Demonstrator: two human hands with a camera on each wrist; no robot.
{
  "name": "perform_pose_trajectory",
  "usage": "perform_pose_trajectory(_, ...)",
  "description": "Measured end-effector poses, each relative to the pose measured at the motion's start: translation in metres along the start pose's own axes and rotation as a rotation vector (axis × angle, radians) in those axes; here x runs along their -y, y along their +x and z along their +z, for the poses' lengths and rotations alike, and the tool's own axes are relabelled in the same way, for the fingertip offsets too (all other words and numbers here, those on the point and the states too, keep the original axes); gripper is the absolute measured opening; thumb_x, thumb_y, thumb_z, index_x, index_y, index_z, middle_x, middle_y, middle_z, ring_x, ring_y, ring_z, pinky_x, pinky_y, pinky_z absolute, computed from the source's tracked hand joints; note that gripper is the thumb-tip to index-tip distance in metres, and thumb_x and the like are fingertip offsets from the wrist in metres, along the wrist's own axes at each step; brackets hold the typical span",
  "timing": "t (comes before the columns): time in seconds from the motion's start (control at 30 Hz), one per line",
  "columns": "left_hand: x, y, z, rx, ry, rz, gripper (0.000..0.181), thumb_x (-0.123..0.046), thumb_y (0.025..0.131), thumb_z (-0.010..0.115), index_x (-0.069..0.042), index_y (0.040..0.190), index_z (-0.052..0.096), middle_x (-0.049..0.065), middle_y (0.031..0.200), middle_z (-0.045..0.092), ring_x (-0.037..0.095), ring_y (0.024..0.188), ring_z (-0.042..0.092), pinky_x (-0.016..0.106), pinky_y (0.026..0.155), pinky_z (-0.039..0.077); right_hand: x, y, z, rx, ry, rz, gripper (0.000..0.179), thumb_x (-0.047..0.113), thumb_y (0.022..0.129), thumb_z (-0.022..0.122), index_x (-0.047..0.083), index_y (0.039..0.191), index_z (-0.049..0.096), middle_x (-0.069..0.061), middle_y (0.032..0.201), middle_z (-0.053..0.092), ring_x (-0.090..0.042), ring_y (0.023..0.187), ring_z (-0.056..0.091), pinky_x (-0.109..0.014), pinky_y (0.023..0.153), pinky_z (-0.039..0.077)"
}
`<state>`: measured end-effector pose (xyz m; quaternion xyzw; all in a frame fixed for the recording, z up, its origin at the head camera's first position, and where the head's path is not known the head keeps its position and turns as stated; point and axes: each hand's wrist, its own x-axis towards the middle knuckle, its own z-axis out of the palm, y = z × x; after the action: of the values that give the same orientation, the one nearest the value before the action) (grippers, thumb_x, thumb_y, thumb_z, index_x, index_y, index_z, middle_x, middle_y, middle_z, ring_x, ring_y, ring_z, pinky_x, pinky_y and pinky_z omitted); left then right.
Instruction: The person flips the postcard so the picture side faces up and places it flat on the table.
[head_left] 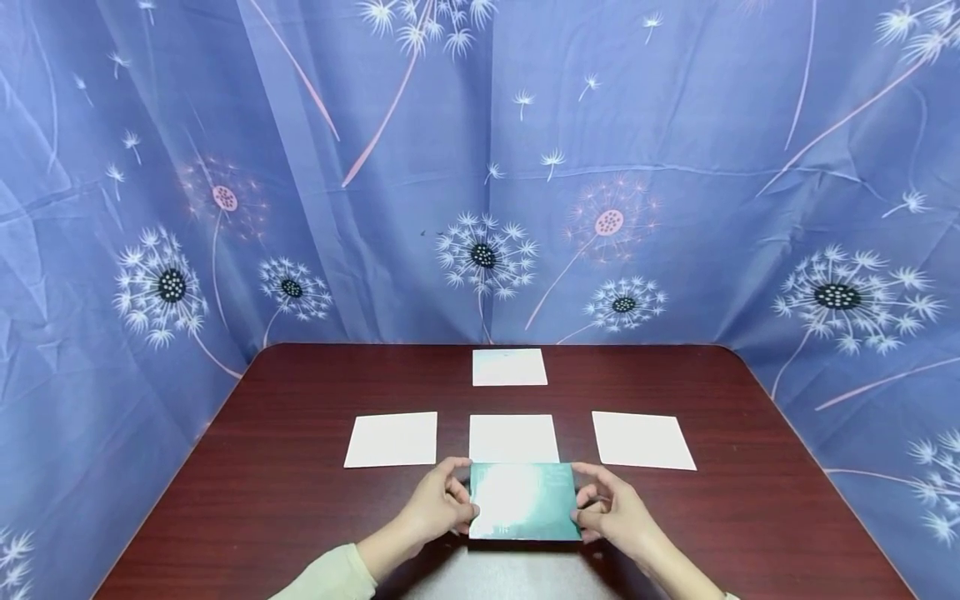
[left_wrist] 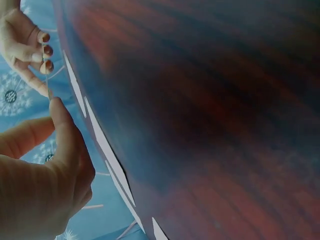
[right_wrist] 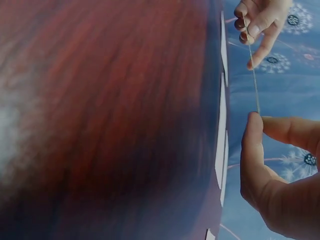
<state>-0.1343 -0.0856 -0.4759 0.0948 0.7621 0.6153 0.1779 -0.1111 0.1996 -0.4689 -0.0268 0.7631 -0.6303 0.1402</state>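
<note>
A thin teal card with a bright glare on its face is held between two hands above the near part of the table. My left hand pinches its left edge, and my right hand pinches its right edge. Both wrist views show the card edge-on; in the right wrist view it is a thin line running from one hand to the other. Behind it a white card lies on the table, its near edge overlapped by the teal card in the head view.
White cards lie to the left and right of the middle one, and another card lies near the far edge of the dark red wooden table. A blue dandelion-print curtain hangs around the table.
</note>
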Motion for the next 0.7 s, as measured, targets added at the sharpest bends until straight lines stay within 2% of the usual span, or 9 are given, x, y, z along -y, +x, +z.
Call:
perform_pose_trajectory(0.17,0.006,-0.001,0.004,0.014,0.053,0.015,0.066,0.012,0.075,0.069,0.012,0.133,0.039,0.008,0.075,0.056,0.013,0.056,0.060,0.030,0.053,0.057,-0.006,0.002,0.002,0.005,-0.073,-0.006,0.064,-0.005,0.079,0.070,-0.012,0.135,0.039,-0.008,0.079,0.055,-0.016,0.065,0.058,-0.036,0.056,0.058)
perform_pose_trajectory(0.4,0.016,0.004,0.012,-0.008,0.132,0.069,0.060,0.017,0.070,0.068,0.016,0.124,0.043,0.005,0.065,0.054,0.011,0.048,0.057,0.028,0.046,0.055,-0.014,0.001,0.007,0.019,-0.137,-0.029,0.061,-0.009,0.076,0.070,-0.018,0.129,0.040,-0.008,0.076,0.055,-0.018,0.061,0.059,-0.036,0.053,0.058)
perform_pose_trajectory(0.7,0.012,0.002,0.017,-0.010,0.223,0.067,0.056,0.019,0.069,0.069,0.018,0.119,0.043,0.003,0.060,0.053,0.012,0.042,0.057,0.026,0.043,0.053,-0.014,0.004,0.009,0.021,-0.173,-0.010,0.062,-0.008,0.073,0.072,-0.016,0.127,0.043,-0.008,0.072,0.055,-0.018,0.057,0.058,-0.036,0.051,0.057)
